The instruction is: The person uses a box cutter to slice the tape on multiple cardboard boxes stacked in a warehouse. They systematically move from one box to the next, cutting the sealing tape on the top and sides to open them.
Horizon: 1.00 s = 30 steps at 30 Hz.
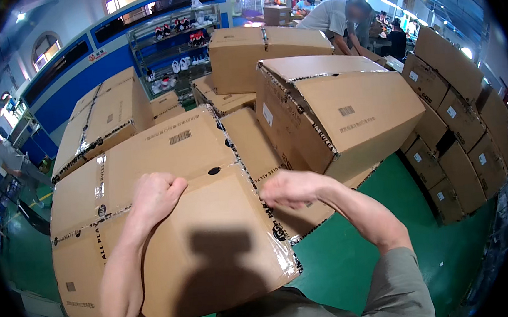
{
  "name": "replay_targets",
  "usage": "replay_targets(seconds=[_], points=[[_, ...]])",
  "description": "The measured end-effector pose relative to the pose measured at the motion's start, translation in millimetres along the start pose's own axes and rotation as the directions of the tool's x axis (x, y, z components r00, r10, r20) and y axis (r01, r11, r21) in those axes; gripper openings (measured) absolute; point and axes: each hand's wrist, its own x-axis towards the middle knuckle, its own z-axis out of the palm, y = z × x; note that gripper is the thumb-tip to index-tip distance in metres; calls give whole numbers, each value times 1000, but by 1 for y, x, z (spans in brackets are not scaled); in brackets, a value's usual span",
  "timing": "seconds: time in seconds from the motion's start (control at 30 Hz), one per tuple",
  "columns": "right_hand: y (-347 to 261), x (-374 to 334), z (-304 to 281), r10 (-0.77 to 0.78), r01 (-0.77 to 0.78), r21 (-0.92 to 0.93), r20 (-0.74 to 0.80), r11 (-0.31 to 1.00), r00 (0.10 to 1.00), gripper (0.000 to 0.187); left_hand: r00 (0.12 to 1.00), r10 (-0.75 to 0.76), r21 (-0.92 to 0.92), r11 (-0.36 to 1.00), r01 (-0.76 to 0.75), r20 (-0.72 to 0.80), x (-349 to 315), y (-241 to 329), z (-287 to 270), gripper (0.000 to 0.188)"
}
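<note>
A large cardboard box [205, 215] lies in front of me, with printed tape along its seams and right edge. My left hand [157, 196] is closed in a fist at the seam across its top. The fingers curl under, so anything inside them is hidden. My right hand [291, 189] is closed too, slightly blurred, just beside the taped right edge of this box. What it holds, if anything, does not show. Between the hands, a dark oval hole [214, 171] sits in the cardboard.
A tilted, partly gaping carton [351, 110] stands beyond my right hand. More cartons lie at the left [103, 113] and back [270, 48]. At right, flattened cardboard boxes [455, 124] lean stacked on the green floor [354, 240]. A co-worker [333, 20] bends over behind; another person [15, 160] is at far left.
</note>
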Motion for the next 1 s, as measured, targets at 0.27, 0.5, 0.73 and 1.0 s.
replay_targets(seconds=[0.27,0.5,0.73,1.0], points=[[24,-55,15,36,-45,25,282,999,959,32,993,89,-58,994,-94,-74,-1,7,-11,33],[35,-70,8,-222,361,-143,569,922,792,27,995,0,-86,996,-9,-104,-6,18,-22,30],[31,0,-15,-273,262,185,37,947,961,29,983,-67,-124,991,46,-172,-11,1,-17,26],[31,67,-39,-246,78,517,266,853,932,22,966,-131,-141,985,101,-221,-15,14,-10,26]])
